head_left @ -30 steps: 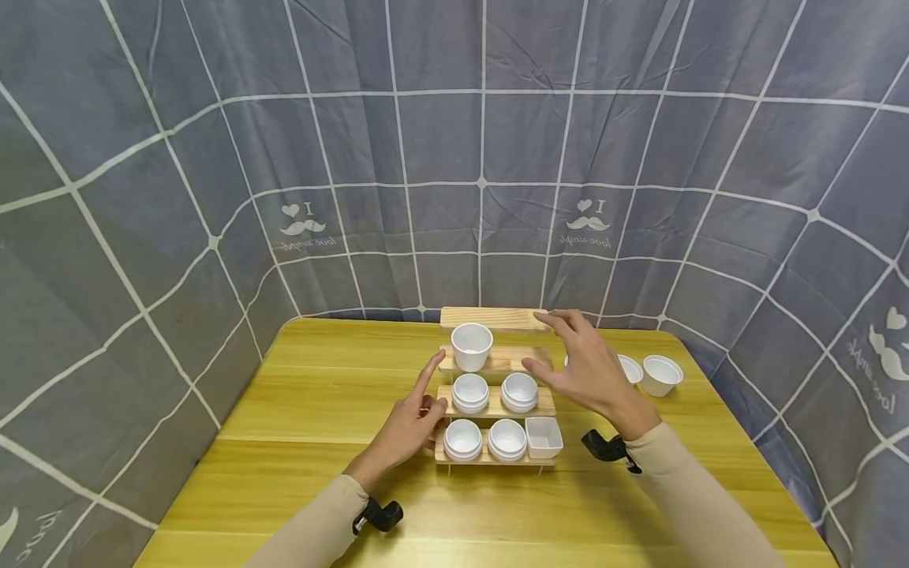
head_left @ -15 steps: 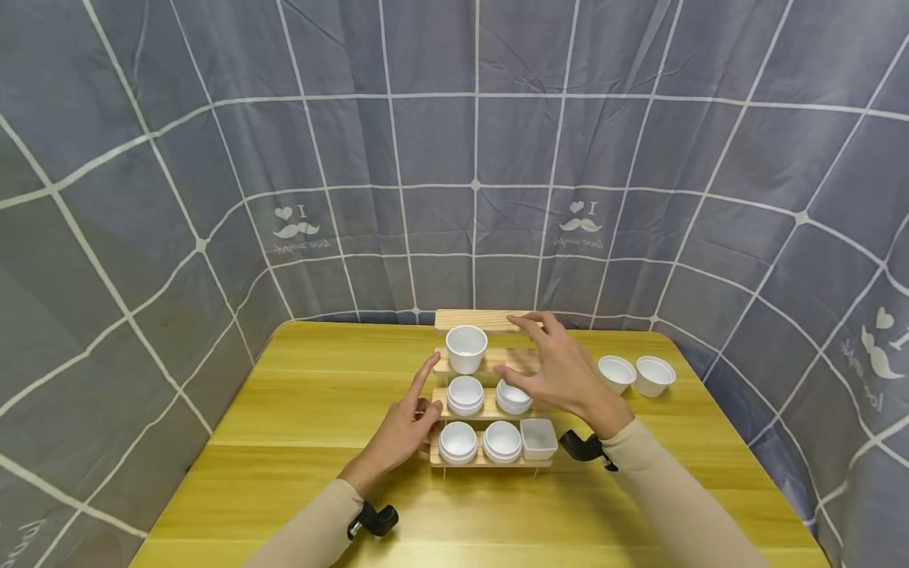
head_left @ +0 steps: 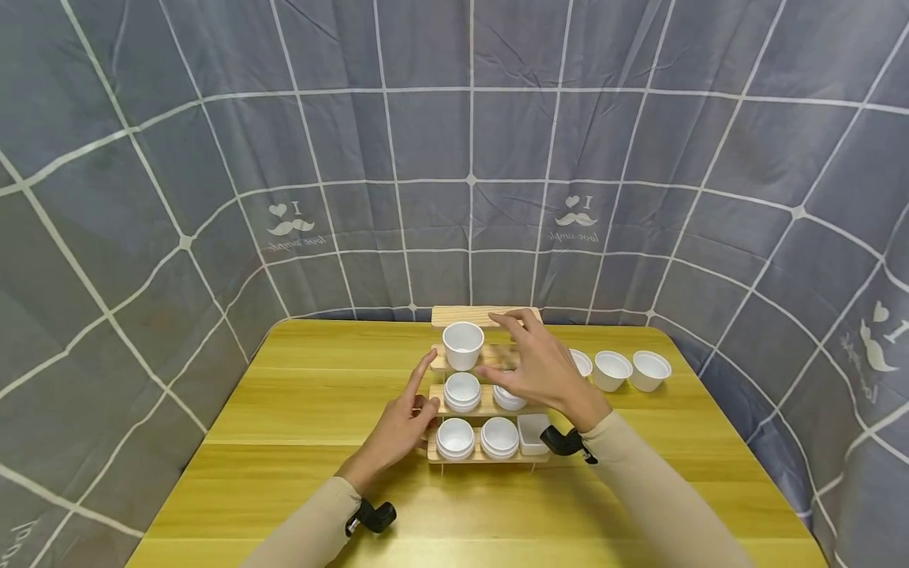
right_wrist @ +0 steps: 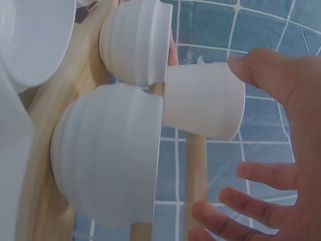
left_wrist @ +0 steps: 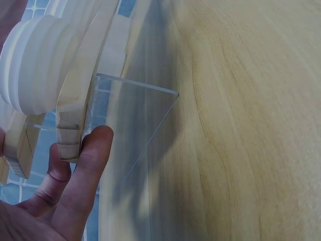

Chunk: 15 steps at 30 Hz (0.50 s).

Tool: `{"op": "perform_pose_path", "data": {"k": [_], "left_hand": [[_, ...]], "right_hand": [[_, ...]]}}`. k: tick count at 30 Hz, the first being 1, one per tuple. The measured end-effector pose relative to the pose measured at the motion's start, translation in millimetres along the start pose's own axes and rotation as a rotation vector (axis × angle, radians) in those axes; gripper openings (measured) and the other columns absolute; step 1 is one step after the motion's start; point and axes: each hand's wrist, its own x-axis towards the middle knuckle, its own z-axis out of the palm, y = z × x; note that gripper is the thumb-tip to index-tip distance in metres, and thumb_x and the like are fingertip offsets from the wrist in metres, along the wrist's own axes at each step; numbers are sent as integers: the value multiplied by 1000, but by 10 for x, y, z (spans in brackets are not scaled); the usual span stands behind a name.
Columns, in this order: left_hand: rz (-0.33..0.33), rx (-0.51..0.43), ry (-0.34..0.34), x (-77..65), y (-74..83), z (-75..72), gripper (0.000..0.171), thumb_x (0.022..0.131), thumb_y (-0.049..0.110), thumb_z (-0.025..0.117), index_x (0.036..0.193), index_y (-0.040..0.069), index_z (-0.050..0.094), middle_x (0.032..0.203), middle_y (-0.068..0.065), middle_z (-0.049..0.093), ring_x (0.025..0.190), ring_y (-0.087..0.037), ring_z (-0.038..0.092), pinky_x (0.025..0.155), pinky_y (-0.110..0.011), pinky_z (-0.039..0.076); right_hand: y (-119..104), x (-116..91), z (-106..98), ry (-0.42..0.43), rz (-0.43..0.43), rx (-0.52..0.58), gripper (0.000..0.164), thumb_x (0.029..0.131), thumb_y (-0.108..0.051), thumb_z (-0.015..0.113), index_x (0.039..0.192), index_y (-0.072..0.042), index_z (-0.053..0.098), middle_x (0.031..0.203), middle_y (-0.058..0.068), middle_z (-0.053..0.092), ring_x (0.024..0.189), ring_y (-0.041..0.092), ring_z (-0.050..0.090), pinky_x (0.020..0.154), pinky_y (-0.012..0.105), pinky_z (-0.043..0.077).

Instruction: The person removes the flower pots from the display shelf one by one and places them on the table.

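A wooden tiered stand (head_left: 443, 317) with clear supports is at the table's centre in the head view. A tall white cup (head_left: 463, 347) is on the shelf below the top one. My left hand (head_left: 398, 430) holds the stand's left end, its index finger extended and other fingers curled at the front shelf (left_wrist: 72, 120). My right hand (head_left: 543, 363) hovers over the right side of the stand, thumb and fingers spread, holding nothing. In the right wrist view its thumb overlaps the cup's rim; contact cannot be told.
Two ribbed white bowls (head_left: 461, 392) sit on the middle shelf, one partly behind my right hand. On the front shelf are two more bowls (head_left: 455, 439) and a square dish (head_left: 531, 432). White cups (head_left: 612, 369) stand in a row to the right. A grid-patterned curtain (head_left: 341, 142) surrounds the table.
My right hand has moved left across the stand, closer to the tall cup, with its fingers still spread. The left hand stays at the stand's left end. The head view has shifted slightly.
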Motion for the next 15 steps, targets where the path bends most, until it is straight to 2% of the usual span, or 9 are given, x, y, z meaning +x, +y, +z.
{"op": "perform_pose_path", "data": {"k": [7,15], "left_hand": [[-9,-15,-7,3,0,1,82,121,24,59,182,61,18,90,-9,75,88,-19,75,59,-39,72],[-11,-16,-16,-3,2,1,82,121,24,60,183,60,20,89,-10,74,87,-21,72,60,-42,72]], "right_hand": [[-60,65,58,-4,-9,-6,93,94,-65,90,168,-15,63,156,15,66,97,27,75,76,43,65],[-144,134,106,1,2,-1,93,94,-68,90,167,-16,64,158,14,66,95,23,76,74,41,65]]}}
